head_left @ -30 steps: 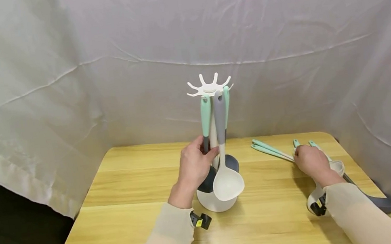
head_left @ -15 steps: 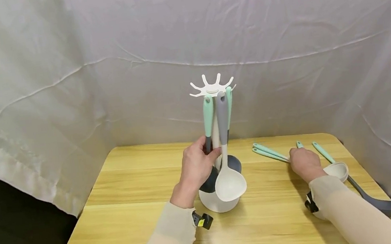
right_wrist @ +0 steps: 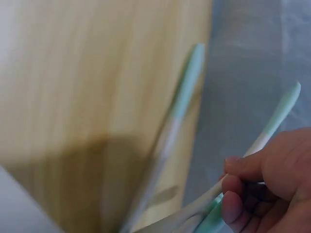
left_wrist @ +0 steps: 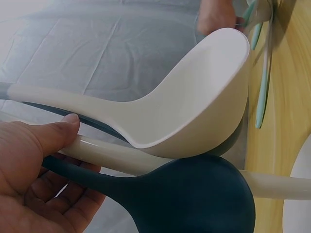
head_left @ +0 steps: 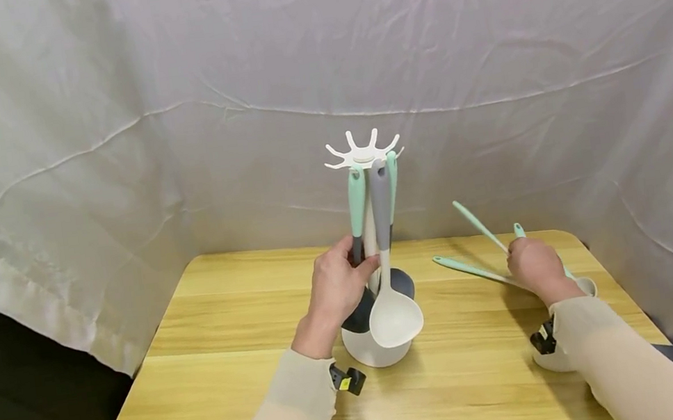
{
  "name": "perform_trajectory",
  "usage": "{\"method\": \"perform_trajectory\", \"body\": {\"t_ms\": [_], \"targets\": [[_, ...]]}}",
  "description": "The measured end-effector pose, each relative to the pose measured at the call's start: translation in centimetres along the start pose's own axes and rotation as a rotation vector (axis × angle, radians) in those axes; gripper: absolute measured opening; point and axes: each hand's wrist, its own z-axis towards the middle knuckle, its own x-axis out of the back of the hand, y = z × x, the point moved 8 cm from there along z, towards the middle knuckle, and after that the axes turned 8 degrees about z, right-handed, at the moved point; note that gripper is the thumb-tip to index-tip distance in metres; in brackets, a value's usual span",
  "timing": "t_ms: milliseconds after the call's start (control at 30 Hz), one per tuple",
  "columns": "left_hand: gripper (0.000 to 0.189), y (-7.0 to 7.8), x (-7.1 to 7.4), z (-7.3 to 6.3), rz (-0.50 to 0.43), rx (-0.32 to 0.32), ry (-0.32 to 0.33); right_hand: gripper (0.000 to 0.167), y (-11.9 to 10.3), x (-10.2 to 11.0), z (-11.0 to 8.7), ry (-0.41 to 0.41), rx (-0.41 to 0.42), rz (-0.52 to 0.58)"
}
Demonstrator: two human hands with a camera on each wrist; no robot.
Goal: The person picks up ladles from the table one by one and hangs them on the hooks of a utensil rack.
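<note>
A white utensil stand (head_left: 379,353) with a spoked top is at the table's middle. Hanging from it are a white ladle (head_left: 396,318) with a grey handle and dark utensils with mint handles. My left hand (head_left: 339,280) grips the stand's pole (left_wrist: 114,155) low down, thumb in front, next to the dark shaft of a rounded utensil (left_wrist: 194,196). At the right, my right hand (head_left: 535,266) pinches the pale shaft of a mint-handled utensil (head_left: 478,226) between thumb and fingers. Its handle end tilts up from the table; its head is hidden behind the hand.
Another mint-handled utensil (head_left: 466,266) lies left of my right hand. Beyond the hand shows one more mint handle (head_left: 520,230). A white bowl-shaped head (head_left: 587,286) and a dark ladle (head_left: 672,354) lie at the right edge. A grey curtain (head_left: 272,197) hangs behind.
One of two mint-handled utensils lying side by side is now pinched by my right hand, its handle raised and moved right. My left hand stays on the stand.
</note>
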Motion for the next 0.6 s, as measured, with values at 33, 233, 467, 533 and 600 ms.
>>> {"method": "perform_trajectory", "body": {"t_ms": [33,233,467,533,600], "targets": [[0.014,0.0,0.0,0.0,0.000,0.001,0.000,0.021,-0.1,0.4,0.0,0.012,-0.001,0.019],[0.014,-0.2,0.2,0.0,0.000,0.013,0.007,0.027,-0.4,1.7,0.1,0.029,-0.032,0.151],[0.014,-0.2,0.2,0.0,-0.007,0.014,0.005,0.030,-0.2,3.3,-0.5,0.147,-0.099,0.324],[0.014,-0.2,0.1,0.0,-0.009,0.013,0.006,0.032,0.1,3.5,-0.7,0.166,-0.134,0.372],[0.014,-0.2,0.1,0.0,-0.009,0.014,0.008,0.033,0.4,3.7,-1.0,0.180,-0.174,0.425]]}}
